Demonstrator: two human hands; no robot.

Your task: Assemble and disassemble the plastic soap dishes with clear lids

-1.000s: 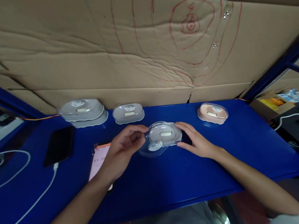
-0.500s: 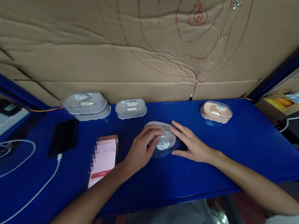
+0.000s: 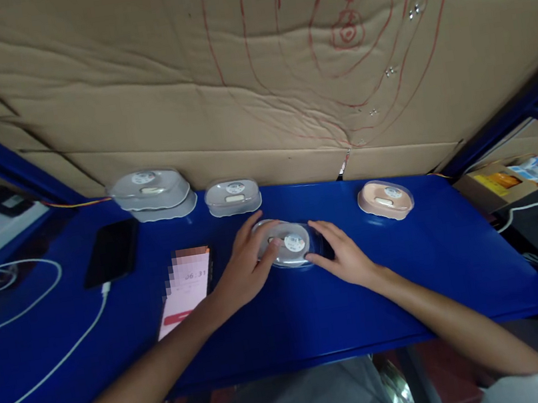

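A grey oval case under a clear plastic lid (image 3: 290,247) lies flat on the blue table (image 3: 316,315), with a round sticker on top. My left hand (image 3: 243,269) rests on its left side, fingers spread over the lid. From the right, my right hand (image 3: 341,257) touches the case's edge with its fingers stretched out. Both hands press on the case rather than lift it.
A stack of grey lidded cases (image 3: 150,193) and a single grey one (image 3: 233,197) stand by the cardboard wall (image 3: 251,83). A peach case (image 3: 384,200) sits to the right. A lit phone (image 3: 185,288), a dark phone (image 3: 111,252) and a white cable (image 3: 46,369) lie to the left.
The clear lid, held tilted above the case a second ago, now lies closed flat on it. Both hands came down onto the case.
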